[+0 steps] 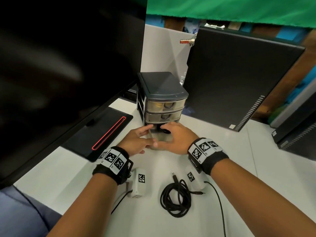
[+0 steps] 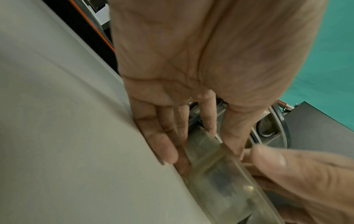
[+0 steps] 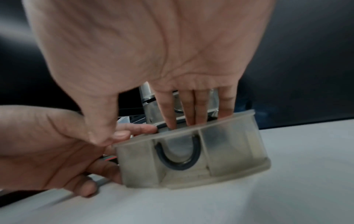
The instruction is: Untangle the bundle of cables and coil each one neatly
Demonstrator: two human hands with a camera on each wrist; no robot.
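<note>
Both hands are on the bottom drawer [image 3: 191,157] of a small three-drawer organiser [image 1: 160,98]; the drawer is pulled out toward the person. Left hand [image 1: 136,141]: fingers [image 2: 164,145] lie mostly straight along the drawer's left side, thumb on its top edge, a loose side hold. Right hand [image 1: 172,139]: fingers [image 3: 199,109] straight, dipped over the front rim into the drawer, thumb outside at the left corner.

Task things: one black cable [image 1: 176,197] lies loosely coiled on the worktop [image 1: 230,177] behind the fingers, near the person's right forearm, both plugs free. A second dark cable [image 1: 162,130] shows at the right fingertips inside the drawer; whether it is pinched I cannot tell.

Risks, as a judgement: the drawer looks nearly clear of its frame, so more pull could drop it off or tip it. A cable snagged inside could drag the light organiser forward. Lifting one strand may tighten a knot instead of freeing it.

Surface: white, smooth worktop, likely slippery under the organiser. Left of the fingers, a black monitor stand base [image 1: 102,134] with a red slot under a big dark monitor [image 1: 59,65]. Beyond and right, a black computer tower [image 1: 239,79]. Green cloth [image 1: 239,9] hangs at the back.
</note>
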